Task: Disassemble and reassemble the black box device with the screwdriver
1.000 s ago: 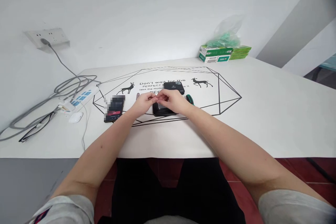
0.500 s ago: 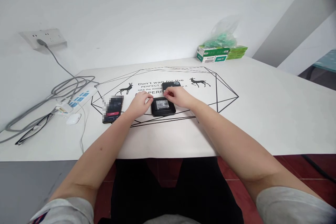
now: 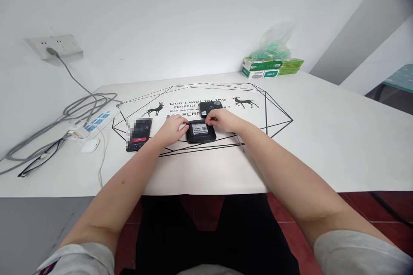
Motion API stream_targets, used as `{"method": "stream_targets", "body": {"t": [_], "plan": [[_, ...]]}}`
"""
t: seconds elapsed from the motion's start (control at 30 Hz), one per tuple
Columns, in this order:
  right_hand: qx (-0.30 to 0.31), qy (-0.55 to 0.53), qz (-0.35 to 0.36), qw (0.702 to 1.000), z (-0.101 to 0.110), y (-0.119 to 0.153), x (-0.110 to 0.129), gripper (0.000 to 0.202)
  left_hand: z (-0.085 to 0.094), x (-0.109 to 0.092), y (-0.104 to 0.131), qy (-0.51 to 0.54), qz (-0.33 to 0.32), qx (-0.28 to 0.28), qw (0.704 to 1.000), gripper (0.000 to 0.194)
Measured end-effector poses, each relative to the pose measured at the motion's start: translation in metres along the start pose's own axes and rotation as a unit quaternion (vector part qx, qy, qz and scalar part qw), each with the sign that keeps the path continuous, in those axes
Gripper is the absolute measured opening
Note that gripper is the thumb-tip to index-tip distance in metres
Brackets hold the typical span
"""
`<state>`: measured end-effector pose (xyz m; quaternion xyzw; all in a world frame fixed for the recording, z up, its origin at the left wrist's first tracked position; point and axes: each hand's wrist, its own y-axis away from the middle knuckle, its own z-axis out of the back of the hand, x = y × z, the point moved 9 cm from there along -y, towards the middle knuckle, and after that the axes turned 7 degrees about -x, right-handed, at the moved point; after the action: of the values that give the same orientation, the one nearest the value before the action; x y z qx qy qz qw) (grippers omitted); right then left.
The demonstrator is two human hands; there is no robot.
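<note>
A small black device [image 3: 200,137] with a white label in its recess lies on the printed mat. My left hand [image 3: 173,129] touches its upper left corner, thumb and fingers bent close together. At its upper right edge is my right hand [image 3: 222,120], fingers pinched; whether something tiny is between them is hidden. Just behind the device lies a flat black piece [image 3: 211,107] with a small white sticker, partly covered by my right hand.
A phone [image 3: 140,134] lies left of my left hand. Farther left are a power strip [image 3: 98,122], coiled grey cables, a white earbud case [image 3: 90,145] and glasses. Green boxes [image 3: 262,64] with a plastic bag stand at the back right.
My right hand has moved slightly right and down onto the device's upper right edge, uncovering more of the flat black piece. My left hand has barely moved.
</note>
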<state>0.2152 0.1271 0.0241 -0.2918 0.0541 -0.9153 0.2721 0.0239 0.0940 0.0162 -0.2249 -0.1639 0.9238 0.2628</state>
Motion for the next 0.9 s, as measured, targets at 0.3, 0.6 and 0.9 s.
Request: {"method": "stream_targets", "body": {"t": [0.3,0.6,0.9], "plan": [[-0.036,0.098,-0.103,0.989,0.042,0.008,-0.026,0.03,0.0,-0.008,0.005,0.034,0.035,0.058,0.997,0.049],[0.071,0.092,-0.254,0.96,0.037,0.032,-0.061,0.057,-0.016,-0.012,0.008,0.033,0.052,0.134,0.989,0.104],[-0.33,-0.148,0.033,0.932,0.094,0.026,0.01,0.046,-0.025,-0.024,0.011,0.054,0.038,0.142,0.988,0.114]]}}
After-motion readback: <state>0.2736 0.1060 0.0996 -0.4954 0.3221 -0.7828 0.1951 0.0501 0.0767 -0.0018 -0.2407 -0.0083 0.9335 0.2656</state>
